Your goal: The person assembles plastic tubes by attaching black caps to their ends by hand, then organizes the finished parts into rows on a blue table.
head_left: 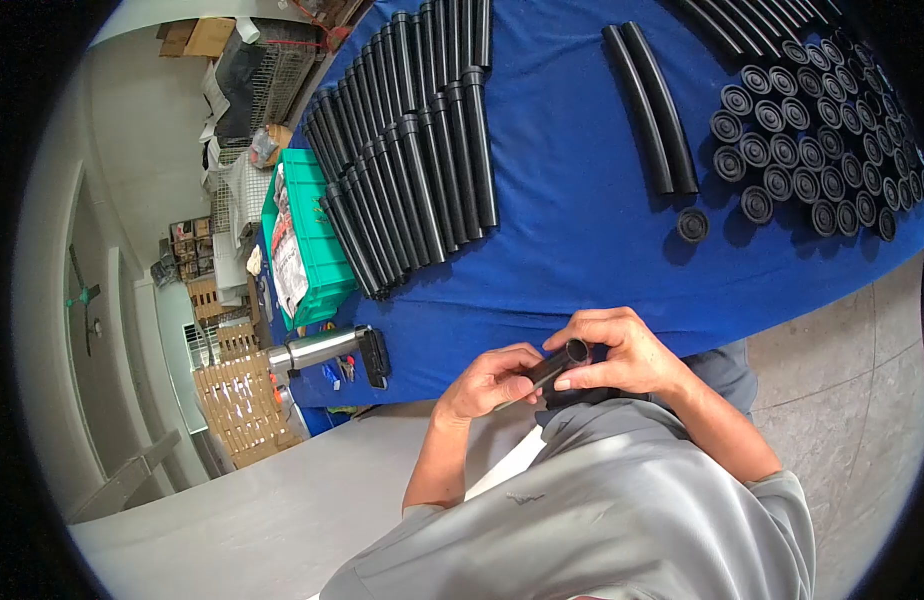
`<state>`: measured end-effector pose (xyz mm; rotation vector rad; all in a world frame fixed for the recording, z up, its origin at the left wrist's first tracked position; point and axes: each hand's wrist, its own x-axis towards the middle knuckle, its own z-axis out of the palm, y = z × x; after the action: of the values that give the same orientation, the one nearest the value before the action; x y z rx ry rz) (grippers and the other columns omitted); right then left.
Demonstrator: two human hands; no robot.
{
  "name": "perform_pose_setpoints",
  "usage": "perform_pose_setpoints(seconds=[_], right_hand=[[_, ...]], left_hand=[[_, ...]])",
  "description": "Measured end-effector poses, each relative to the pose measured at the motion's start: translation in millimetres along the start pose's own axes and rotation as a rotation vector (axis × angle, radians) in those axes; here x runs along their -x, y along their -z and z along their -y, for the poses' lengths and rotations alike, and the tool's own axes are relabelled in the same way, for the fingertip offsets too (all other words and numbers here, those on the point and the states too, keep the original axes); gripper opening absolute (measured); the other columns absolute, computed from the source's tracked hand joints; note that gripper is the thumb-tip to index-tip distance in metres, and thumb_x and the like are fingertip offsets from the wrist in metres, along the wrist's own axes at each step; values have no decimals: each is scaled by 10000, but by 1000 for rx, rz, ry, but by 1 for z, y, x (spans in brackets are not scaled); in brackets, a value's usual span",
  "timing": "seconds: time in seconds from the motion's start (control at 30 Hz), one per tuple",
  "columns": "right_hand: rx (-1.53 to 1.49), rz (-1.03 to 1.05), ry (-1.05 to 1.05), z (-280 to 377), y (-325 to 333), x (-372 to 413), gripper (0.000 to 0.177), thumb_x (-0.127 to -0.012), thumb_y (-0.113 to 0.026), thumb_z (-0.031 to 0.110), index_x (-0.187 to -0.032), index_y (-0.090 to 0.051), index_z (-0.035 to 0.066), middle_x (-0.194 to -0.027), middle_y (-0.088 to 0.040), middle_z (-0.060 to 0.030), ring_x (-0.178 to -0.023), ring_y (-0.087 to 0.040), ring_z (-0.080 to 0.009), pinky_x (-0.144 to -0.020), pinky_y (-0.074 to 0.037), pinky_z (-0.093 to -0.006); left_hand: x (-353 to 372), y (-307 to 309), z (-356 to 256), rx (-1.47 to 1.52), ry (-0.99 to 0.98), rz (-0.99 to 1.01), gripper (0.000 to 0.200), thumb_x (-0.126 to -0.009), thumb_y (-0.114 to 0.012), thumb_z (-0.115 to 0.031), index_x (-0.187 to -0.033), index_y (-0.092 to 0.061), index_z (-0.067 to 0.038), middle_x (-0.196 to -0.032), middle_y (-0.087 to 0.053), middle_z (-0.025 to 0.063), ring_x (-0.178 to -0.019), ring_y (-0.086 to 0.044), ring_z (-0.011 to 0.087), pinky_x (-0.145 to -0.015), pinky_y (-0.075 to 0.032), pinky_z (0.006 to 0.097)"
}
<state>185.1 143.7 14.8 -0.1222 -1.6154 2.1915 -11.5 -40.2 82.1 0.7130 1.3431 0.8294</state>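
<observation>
My left hand (490,383) and my right hand (624,350) both grip a short black tube (554,372) in front of my body, near the table's front edge. The tube's open round end points up beside my right hand. My left fingers wrap its lower part, and my right thumb and fingers close around the upper end. Closest on the blue cloth (562,265) lies a single black round cap (692,225). Beyond it, two plain black tubes (654,110) lie side by side.
Rows of black tubes with collared ends (422,185) fill the table's left side. Many round black caps (782,150) stand at the right, with more tubes (752,20) behind. A green crate (327,265), a metal cylinder (322,348) and a black device (374,358) are at the left.
</observation>
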Motion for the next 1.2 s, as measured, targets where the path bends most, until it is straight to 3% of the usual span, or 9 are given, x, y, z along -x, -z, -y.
perform_pose_setpoints(seconds=[0.07,0.27,0.47,0.67,0.8,0.9,1.07,1.17,1.2], right_hand=[[-6,5,-13,3,0,0,409,-817,-901,315,-1113,-793,54,-860,-710,-54,-724,-642,-141,-652,-527,-303],[-28,3,-27,3,-1,0,407,-812,-906,315,-1109,-801,58,-841,-697,-48,-715,-634,-137,-649,-522,-301],[9,5,-15,-2,-2,0,405,-810,-903,322,-1083,-793,44,-825,-685,-63,-691,-619,-143,-634,-512,-301],[88,-33,-79,3,-3,-1,378,-823,-882,296,-1056,-753,29,-776,-679,-81,-620,-606,-145,-583,-492,-295],[206,-92,-115,5,-12,-2,319,-883,-817,220,-1070,-711,-15,-757,-690,-103,-608,-643,-151,-566,-510,-305],[251,-163,-145,5,-19,-5,295,-949,-757,171,-1106,-663,-60,-751,-710,-114,-648,-688,-141,-589,-535,-292],[145,-253,-220,-5,-23,-5,268,-1018,-684,149,-1149,-630,-80,-793,-734,-108,-707,-719,-132,-647,-572,-277],[-48,-263,-232,-10,-22,-5,275,-1045,-649,165,-1179,-628,-73,-866,-744,-105,-746,-710,-131,-679,-578,-286],[-120,-275,-236,-11,-20,-3,278,-1054,-636,171,-1191,-627,-70,-894,-747,-103,-760,-708,-132,-691,-580,-289]], left_hand=[[-4,2,-7,-211,-116,6,476,-1038,-670,-401,-1198,-673,47,-945,-674,66,-861,-653,157,-777,-532,298],[3,1,-7,-78,9,-69,459,-1069,-622,-382,-1245,-660,39,-1015,-689,64,-906,-637,141,-816,-521,300],[1,2,-1,50,51,-19,480,-949,-811,-320,-1243,-654,25,-974,-705,56,-886,-647,132,-806,-520,303],[-10,-4,-28,-556,95,-124,399,-842,-875,-203,-1138,-688,-12,-920,-731,80,-800,-701,189,-749,-546,330],[-18,-10,-26,-938,-239,-365,451,-773,-866,-80,-1199,-727,-38,-1009,-744,116,-987,-713,334,-864,-573,427],[-23,-24,-27,-1072,-520,-792,443,-750,-868,-49,-1175,-745,-44,-987,-739,114,-982,-703,354,-876,-569,451],[-3,-28,21,-519,-353,-706,288,-916,-825,-177,-1103,-692,-3,-983,-717,124,-876,-706,200,-707,-576,324],[-18,-30,26,566,-42,-432,315,-976,-757,-254,-1141,-678,2,-995,-720,101,-894,-712,206,-706,-592,335],[-25,-29,25,665,-60,-339,371,-1000,-713,-284,-1221,-659,9,-1085,-732,105,-965,-727,219,-753,-612,332]])
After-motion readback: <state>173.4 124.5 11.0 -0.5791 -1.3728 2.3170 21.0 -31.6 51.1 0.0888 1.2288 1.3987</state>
